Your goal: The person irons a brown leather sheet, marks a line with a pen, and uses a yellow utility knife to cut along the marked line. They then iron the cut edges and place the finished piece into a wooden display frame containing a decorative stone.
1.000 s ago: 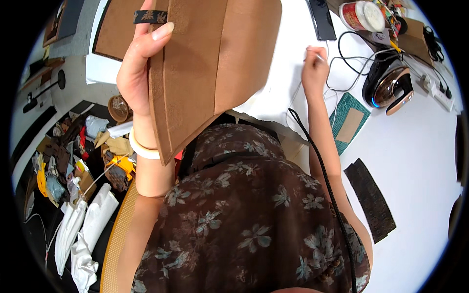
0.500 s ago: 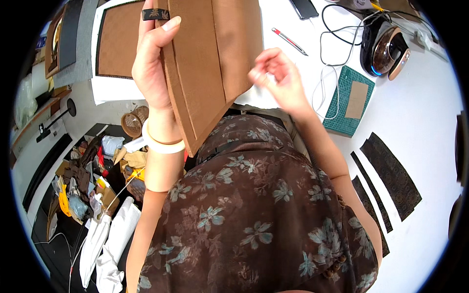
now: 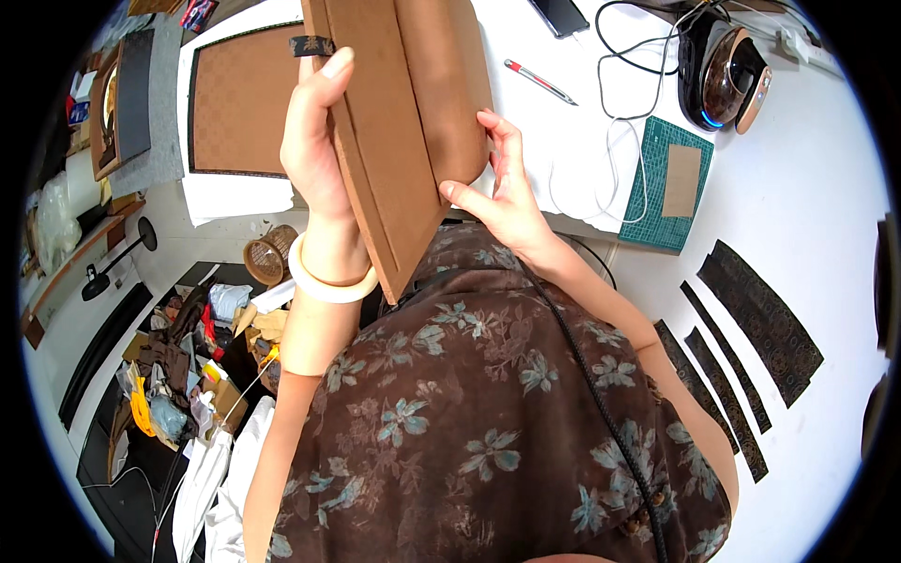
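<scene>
- Brown leather-look folded panel (image 3: 385, 141): up at 11 to 12 o'clock, tilted, pointed lower corner aimed at 6, over the table's near edge.
- Left hand (image 3: 319, 164), 10–11 o'clock: clamped on the panel's left edge, thumb on the near face; I can't see the fingers behind.
- Dark patterned band (image 3: 312, 46) sits just past that thumb, toward 11. Can't tell if it's fixed to the panel.
- Right hand (image 3: 511, 202), 1 o'clock: half-spread, holding the curved right part, thumb near the fold line, forefinger higher on the outer edge.
- My take: let the left carry the weight; keep right pressure light and even so the curve doesn't crease.
- I'd bend along the fold line, not across it, and keep nails off the face.
- If setting down, watch the red-and-silver pen (image 3: 542, 82) at 1 and white cable (image 3: 615, 155) at 2.
- Green cutting mat (image 3: 662, 233) at 2, dark patterned strips (image 3: 760, 319) at 3–4: well apart.
</scene>
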The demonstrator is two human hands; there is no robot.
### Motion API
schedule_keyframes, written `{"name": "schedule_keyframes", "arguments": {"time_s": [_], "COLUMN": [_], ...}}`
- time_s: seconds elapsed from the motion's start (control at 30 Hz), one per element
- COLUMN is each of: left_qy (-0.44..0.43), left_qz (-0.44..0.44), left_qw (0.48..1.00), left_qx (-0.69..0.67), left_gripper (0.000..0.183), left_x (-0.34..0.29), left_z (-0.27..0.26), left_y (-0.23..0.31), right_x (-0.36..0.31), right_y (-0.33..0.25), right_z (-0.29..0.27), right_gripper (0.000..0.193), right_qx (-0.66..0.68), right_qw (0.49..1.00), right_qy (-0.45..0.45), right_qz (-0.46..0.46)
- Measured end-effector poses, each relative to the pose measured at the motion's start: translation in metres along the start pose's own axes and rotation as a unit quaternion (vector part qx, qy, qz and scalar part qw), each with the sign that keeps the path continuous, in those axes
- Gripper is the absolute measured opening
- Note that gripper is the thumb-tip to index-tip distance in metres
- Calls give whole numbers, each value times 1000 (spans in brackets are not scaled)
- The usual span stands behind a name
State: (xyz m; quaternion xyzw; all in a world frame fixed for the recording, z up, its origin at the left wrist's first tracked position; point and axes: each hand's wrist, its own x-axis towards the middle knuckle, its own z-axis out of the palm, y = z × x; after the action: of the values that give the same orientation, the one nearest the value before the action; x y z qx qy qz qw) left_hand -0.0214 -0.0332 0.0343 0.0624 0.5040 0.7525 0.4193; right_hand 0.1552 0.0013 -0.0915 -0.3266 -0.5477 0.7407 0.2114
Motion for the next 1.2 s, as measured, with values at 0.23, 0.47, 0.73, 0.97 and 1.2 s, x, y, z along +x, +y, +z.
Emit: {"name": "schedule_keyframes", "arguments": {"time_s": [0.23,0.47,0.73,0.97,1.2], "left_qy": [40,17,-46,2,-2], "left_qz": [-33,-42,-101,-22,-12], "left_qw": [998,998,973,997,998], "left_qx": [41,-42,-205,-74,-62], "left_gripper": [57,60,52,43,42], "left_x": [-39,-37,-34,-33,-32], "left_z": [-1,5,-2,5,7], "left_y": [-12,-17,-19,-25,-26], "right_x": [3,7,3,3,0], "right_y": [-18,-19,-16,-9,6], "right_z": [-2,0,-3,2,1], "right_gripper": [99,106,103,104,103], "right_qx": [-18,79,98,50,5], "right_qw": [999,993,988,996,998], "right_qy": [-35,-60,-57,-61,-61], "right_qz": [26,68,103,36,7]}}
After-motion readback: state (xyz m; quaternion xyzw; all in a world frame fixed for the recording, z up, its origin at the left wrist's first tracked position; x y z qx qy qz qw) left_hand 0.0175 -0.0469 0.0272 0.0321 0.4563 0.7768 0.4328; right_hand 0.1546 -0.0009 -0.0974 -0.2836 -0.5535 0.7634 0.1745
